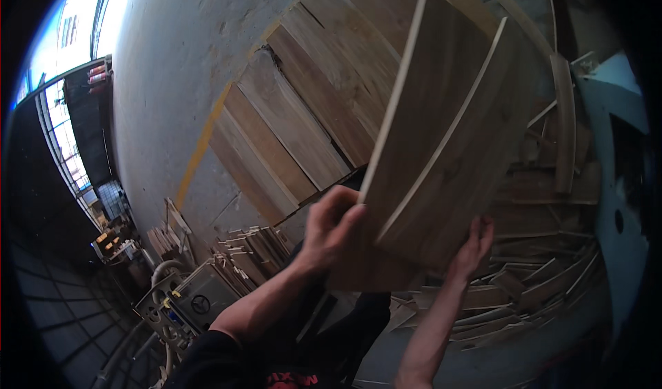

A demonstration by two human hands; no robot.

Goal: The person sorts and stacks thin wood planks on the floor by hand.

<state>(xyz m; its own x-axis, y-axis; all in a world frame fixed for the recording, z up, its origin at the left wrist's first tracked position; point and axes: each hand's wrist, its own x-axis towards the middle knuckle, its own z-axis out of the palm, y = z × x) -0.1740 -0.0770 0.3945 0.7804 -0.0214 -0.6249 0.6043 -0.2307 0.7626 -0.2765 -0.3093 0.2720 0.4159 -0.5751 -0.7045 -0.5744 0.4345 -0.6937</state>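
Overhead, so to speak, a rough grey concrete floor fills the upper left, crossed by a yellow painted line. Long wooden planks lie side by side on it, running from lower left to upper right. To the right, a heap of thin offcut strips is piled loosely. A grey machine stands at lower left, with smaller stacked wood pieces beside it, and bright windows show at the far left.

Two flat wooden boards are held up in front of the person, above the heap and planks. Their long axis tilts from lower left to upper right, pale edges turned toward the camera. The left hand clasps the lower left corner, fingers curled over the edge. The right hand presses against the lower right edge from beneath, fingers extended along the wood.
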